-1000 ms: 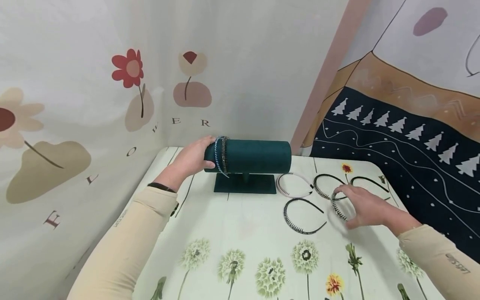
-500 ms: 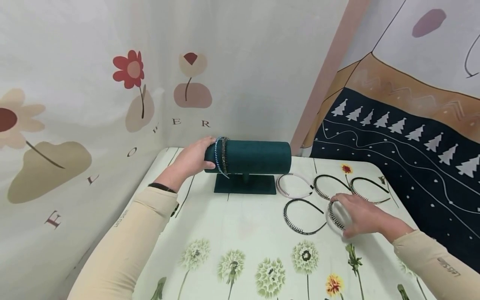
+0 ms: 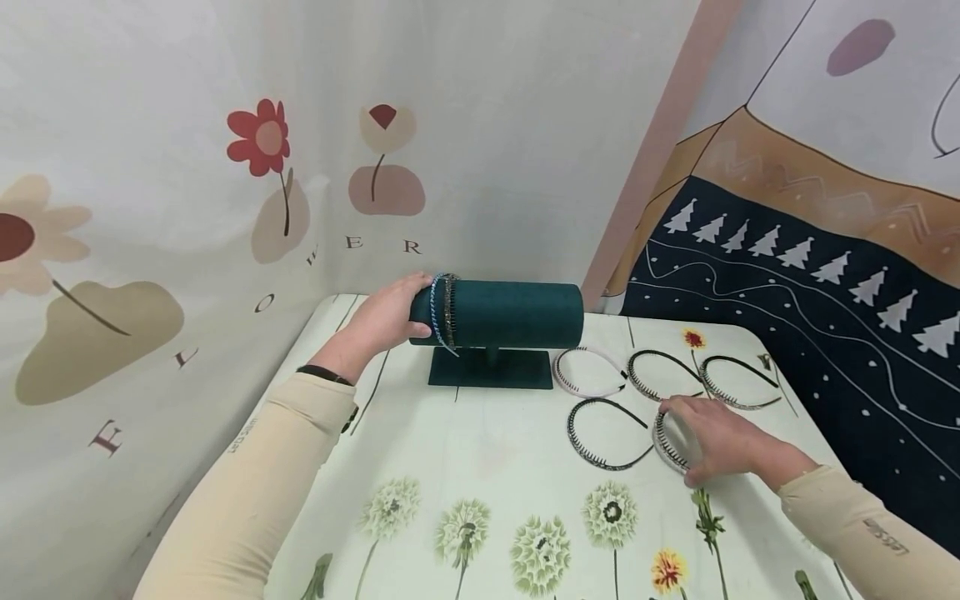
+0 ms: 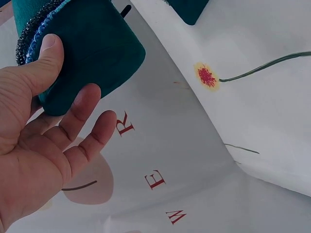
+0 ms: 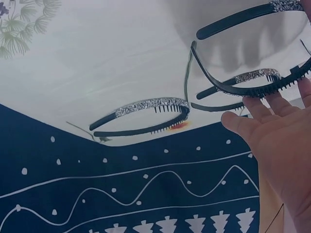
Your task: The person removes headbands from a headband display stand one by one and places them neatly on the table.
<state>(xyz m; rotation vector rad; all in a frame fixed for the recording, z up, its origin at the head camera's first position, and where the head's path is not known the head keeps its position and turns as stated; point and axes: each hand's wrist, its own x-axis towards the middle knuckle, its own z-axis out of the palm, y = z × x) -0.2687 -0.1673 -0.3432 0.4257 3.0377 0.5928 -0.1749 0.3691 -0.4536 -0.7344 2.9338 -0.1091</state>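
A dark teal cylindrical display stand (image 3: pixel 517 312) stands at the back of the table. My left hand (image 3: pixel 386 315) grips its left end, thumb in front and some fingers behind in the left wrist view. Beside the thumb, a blue braided headband (image 3: pixel 434 308) and a dark glittery headband (image 3: pixel 449 308) sit around the cylinder. At the right my right hand (image 3: pixel 723 437) holds a toothed black headband with a sparkly covering (image 5: pixel 243 18), fingers at one side of its curve and thumb at the other. The palm hides part of this headband in the head view.
Left of the right hand lies a black headband (image 3: pixel 572 429). Behind it are a pale pink headband (image 3: pixel 556 367) and two more black ones, a middle headband (image 3: pixel 632 371) and a right headband (image 3: pixel 738 359). Printed curtains border the white flowered table (image 3: pixel 487 442).
My right hand has shifted slightly left and toward me, carrying the headband, so the far-right headband shows more fully. The left hand stays on the stand.
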